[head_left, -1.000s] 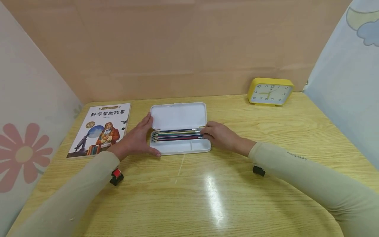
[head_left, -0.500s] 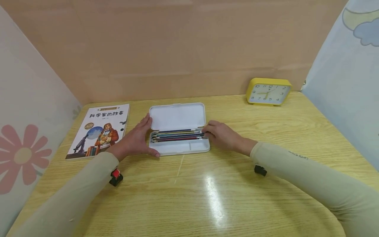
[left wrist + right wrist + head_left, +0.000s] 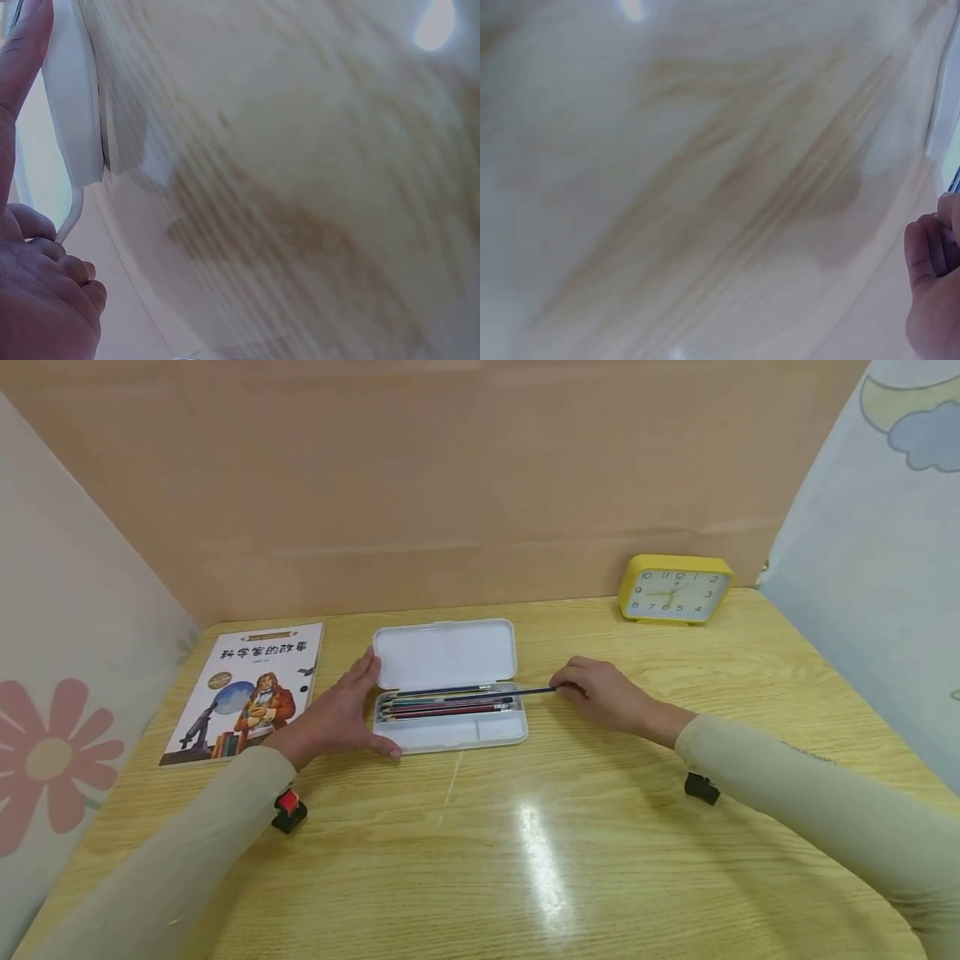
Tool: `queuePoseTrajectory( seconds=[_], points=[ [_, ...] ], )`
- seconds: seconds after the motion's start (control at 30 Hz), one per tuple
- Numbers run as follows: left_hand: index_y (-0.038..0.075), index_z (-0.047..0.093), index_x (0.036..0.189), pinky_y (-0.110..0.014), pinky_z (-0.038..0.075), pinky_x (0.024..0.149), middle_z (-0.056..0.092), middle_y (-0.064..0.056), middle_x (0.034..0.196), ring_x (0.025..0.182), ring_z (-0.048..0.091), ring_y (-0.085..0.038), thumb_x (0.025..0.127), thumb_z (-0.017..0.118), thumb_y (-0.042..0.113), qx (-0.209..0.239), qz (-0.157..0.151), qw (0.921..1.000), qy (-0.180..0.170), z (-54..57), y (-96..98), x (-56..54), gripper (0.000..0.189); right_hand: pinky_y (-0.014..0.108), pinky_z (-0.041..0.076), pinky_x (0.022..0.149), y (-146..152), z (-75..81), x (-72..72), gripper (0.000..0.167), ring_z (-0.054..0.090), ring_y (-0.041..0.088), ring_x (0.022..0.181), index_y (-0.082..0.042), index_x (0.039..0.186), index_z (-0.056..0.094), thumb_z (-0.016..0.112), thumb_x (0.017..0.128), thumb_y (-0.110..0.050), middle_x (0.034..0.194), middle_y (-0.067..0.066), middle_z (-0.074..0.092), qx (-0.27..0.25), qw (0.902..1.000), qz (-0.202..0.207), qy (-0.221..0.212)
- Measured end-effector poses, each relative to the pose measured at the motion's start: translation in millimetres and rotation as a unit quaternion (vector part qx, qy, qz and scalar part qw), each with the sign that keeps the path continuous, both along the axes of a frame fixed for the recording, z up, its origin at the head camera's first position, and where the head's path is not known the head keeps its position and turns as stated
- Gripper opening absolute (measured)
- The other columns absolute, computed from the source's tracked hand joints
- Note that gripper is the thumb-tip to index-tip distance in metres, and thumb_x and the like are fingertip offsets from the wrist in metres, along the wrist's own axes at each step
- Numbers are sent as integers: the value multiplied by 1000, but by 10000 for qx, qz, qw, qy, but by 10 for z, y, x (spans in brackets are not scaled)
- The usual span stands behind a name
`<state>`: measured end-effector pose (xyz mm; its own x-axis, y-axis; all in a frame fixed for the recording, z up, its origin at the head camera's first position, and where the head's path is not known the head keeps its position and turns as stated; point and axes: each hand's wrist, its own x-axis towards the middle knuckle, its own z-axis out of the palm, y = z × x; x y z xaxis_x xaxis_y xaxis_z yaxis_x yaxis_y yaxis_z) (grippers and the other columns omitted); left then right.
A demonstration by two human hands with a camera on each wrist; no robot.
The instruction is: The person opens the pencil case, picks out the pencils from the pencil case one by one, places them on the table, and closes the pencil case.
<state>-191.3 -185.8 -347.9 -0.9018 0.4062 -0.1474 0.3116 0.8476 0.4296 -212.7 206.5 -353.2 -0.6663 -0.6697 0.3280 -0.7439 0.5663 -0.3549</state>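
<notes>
A white pencil case (image 3: 427, 737) lies with its lid (image 3: 446, 653) folded back on the table in the head view. Several pencils (image 3: 420, 710) fill its rear compartment, points to the left. My left hand (image 3: 341, 714) holds the case's left end, thumb at the front edge and fingers by the lid; the left wrist view shows its fingers bent. My right hand (image 3: 603, 693) pinches the right end of a dark pencil (image 3: 534, 692), which reaches out past the case's right side. Its left part still overlaps the other pencils. In the right wrist view, the right fingers are curled at the frame's edge.
A book (image 3: 251, 693) with an illustrated cover lies left of the case, close to the left forearm. The yellow clock (image 3: 675, 589) stands at the back right of the wooden table (image 3: 480, 860). Walls rise on the left, right and back.
My right hand has moved to the right, drawing the dark pencil partly out of the case. The left hand stays at the case's left end.
</notes>
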Motion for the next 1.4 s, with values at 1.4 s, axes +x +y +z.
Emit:
queuePoseTrajectory(
  seconds=[1.4],
  points=[
    [4,-2,151,-53,15,109,-14,-6,156,141,-2,-33,54,82,64,219,22,9997,-78,-36,-10,1,141,43,50,64,1098,-105,-29,13,60,24,74,2,92,67,66,82,11,84,9,61,532,9920,-1038,476]
  ],
)
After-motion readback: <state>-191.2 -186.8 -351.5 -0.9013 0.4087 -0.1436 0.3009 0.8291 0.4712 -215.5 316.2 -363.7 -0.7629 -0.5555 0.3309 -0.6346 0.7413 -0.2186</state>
